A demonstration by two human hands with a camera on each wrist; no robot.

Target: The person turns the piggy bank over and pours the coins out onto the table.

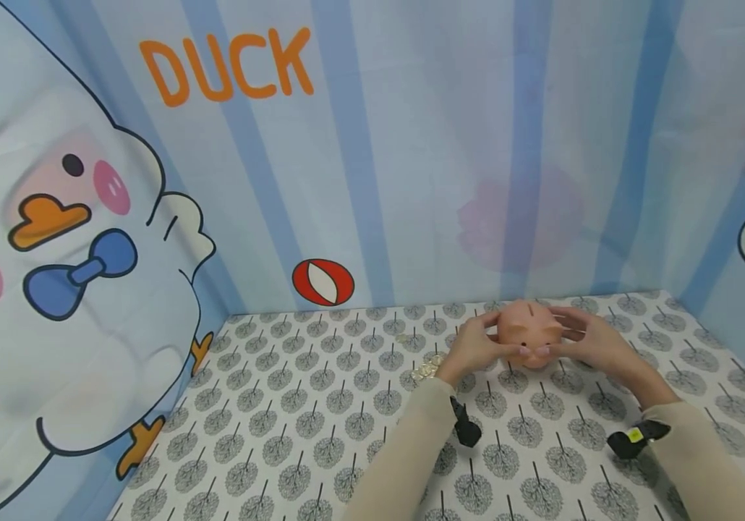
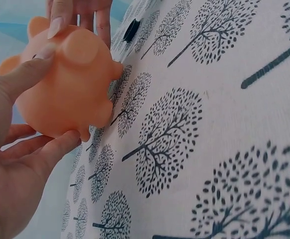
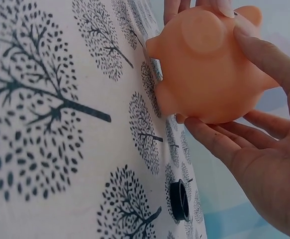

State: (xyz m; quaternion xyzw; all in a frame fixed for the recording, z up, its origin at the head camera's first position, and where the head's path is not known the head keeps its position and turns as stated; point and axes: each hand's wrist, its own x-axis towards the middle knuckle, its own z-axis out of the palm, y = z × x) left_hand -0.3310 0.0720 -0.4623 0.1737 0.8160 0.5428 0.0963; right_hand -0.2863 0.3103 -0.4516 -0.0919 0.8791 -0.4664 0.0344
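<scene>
A peach-orange piggy bank (image 1: 530, 329) faces me upright near the back of the table, its coin slot on top. My left hand (image 1: 477, 349) grips it from the left side, and my right hand (image 1: 597, 346) holds it from the right. Both thumbs press on its face by the snout (image 2: 80, 48), while the other fingers curve round its sides. In the right wrist view its stubby feet (image 3: 167, 98) are close over the cloth. A small pile of gold-coloured coins (image 1: 426, 367) lies just left of my left wrist.
White cloth with dark tree prints (image 1: 320, 405) covers the table. A small black round piece (image 3: 179, 200) sits on it near my right hand. One pale coin-like disc (image 1: 401, 338) lies behind the pile. A blue striped duck-print curtain (image 1: 398, 181) rises along the back edge.
</scene>
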